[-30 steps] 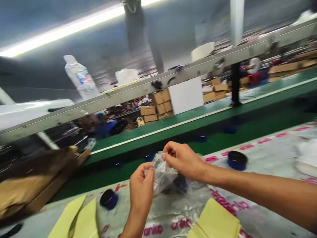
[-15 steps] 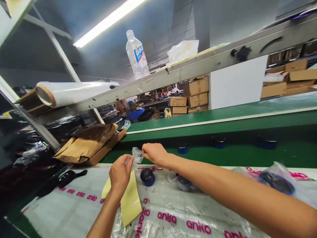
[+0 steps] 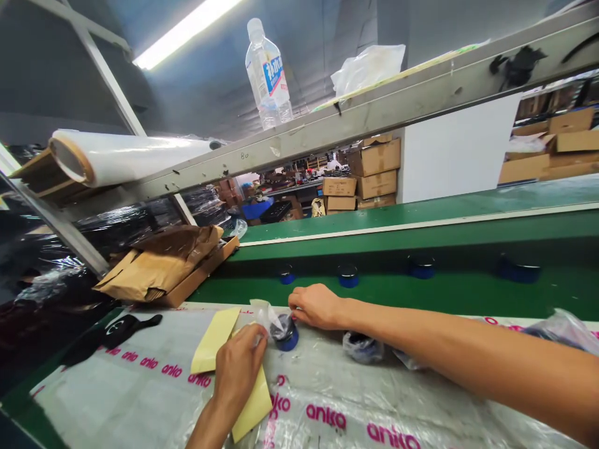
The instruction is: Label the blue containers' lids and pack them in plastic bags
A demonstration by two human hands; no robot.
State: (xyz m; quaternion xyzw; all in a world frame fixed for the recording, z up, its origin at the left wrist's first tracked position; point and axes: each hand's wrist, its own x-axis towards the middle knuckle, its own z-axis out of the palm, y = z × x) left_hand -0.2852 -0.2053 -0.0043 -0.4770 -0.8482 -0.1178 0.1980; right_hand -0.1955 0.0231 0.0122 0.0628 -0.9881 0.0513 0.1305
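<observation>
A small clear plastic bag [image 3: 266, 317] is pinched in the fingers of my left hand [image 3: 241, 360], and its far part lies against a dark round item with a blue base [image 3: 286, 337]. My right hand [image 3: 314, 305] is closed just above and right of that item, at the bag's right side; its fingertips seem to pinch the bag's edge. Yellow paper sheets [image 3: 216, 337] lie beneath and beside my left hand. Right of the item, another dark round piece sits in a clear bag [image 3: 362, 347], partly below my right forearm.
Several blue-based round items, one of them behind my right hand [image 3: 348, 275], stand on the green belt [image 3: 458, 293]. A cardboard tray [image 3: 201, 274] with brown paper is at left, a black item [image 3: 126, 330] before it. A metal rail [image 3: 318, 131] bears a bottle [image 3: 269, 75] and a film roll [image 3: 135, 159].
Both hands have moved right and slightly down with the bag, from above the round item to beside it. The bag now touches the item. Another blue-based item shows on the belt.
</observation>
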